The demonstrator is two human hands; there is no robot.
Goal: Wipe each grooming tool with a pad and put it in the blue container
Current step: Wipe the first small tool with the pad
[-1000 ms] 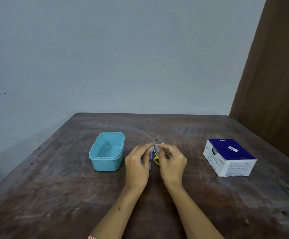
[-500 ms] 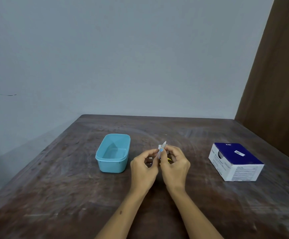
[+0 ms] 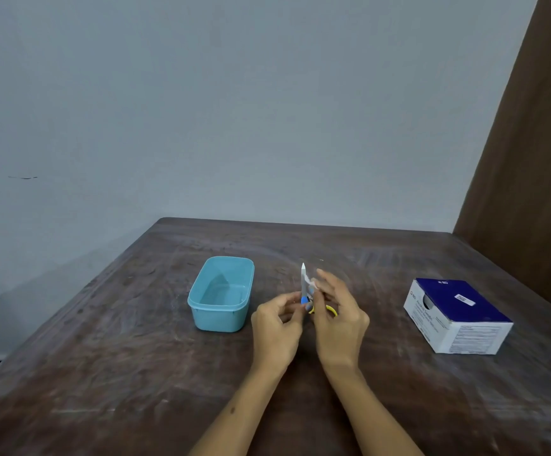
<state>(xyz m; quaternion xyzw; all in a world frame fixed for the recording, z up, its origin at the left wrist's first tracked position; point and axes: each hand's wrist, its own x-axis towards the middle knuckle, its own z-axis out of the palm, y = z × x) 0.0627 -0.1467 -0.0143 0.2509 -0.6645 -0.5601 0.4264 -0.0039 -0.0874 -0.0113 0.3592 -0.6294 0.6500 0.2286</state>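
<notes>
**A:** so what's going on with the hands here?

**B:** both are hovering just right of the blue container [image 3: 220, 292], which is sitting open on the brown table [image 3: 109, 357]. The left hand [image 3: 275, 327] is pinching the blue handle end of a small grooming tool [image 3: 304, 287], keeping it pointing straight up with the pale tip on top. The right hand [image 3: 340, 319] is pressing a small white pad [image 3: 312, 283] against the blade with thumb and forefinger, the other fingers fanning out loose.

**A:** is that something yellow under there?

**B:** yeah, a yellow loop [image 3: 328, 310] is peeking out between the hands, lying further right of the container. Can't tell what it is, the fingers are covering most of it.

**A:** and the box?

**B:** a white and navy box [image 3: 455, 314] is sitting well off to the container's right, nobody's touching it. Container's looking empty inside.
</notes>
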